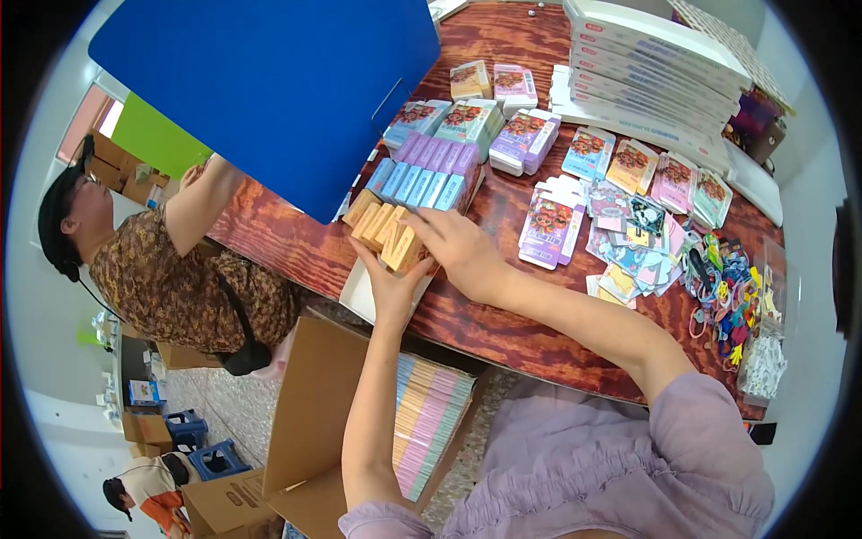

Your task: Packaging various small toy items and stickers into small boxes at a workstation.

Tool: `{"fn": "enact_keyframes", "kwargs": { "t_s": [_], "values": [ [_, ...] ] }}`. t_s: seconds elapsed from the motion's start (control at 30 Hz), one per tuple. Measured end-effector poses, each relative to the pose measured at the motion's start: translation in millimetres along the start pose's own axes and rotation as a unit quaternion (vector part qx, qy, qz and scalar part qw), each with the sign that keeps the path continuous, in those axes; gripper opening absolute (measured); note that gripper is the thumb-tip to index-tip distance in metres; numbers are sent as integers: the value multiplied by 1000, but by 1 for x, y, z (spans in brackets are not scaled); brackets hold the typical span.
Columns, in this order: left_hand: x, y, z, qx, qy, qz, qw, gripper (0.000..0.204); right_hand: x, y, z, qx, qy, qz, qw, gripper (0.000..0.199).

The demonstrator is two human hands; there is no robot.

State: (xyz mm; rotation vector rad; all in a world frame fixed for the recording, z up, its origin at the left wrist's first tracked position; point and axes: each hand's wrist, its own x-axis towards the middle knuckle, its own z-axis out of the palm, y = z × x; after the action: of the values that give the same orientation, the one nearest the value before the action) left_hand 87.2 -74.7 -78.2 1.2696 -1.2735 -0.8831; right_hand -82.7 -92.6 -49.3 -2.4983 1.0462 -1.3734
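Small yellow boxes [391,234] stand on edge in a row at the near end of a white display tray [359,295]; some of them lean. My left hand [392,286] grips these boxes from the near side, thumb and fingers around them. From the right, my right hand [464,258] closes its fingers on the same boxes, its fingertips partly hidden. Behind them in the tray are a row of blue boxes [417,185] and a row of purple boxes [437,153]. Green boxes [470,119] fill the far end.
Right of the tray lie purple boxes [551,226], loose cards [633,238] and a pile of colourful trinkets [725,292]. White trays [655,67] are stacked behind. A blue panel [278,90] rises at left, beside a person [171,269]. An open carton [314,404] stands below the table edge.
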Motion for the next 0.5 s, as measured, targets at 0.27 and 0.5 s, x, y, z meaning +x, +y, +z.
{"fn": "enact_keyframes", "kwargs": {
  "t_s": [0.27,0.5],
  "values": [
    [7,-11,24,102,55,61,991,127,-24,4,-3,66,76,134,986,40],
    [-15,-1,22,419,29,118,900,109,-53,17,18,102,45,207,972,38]
  ]
}}
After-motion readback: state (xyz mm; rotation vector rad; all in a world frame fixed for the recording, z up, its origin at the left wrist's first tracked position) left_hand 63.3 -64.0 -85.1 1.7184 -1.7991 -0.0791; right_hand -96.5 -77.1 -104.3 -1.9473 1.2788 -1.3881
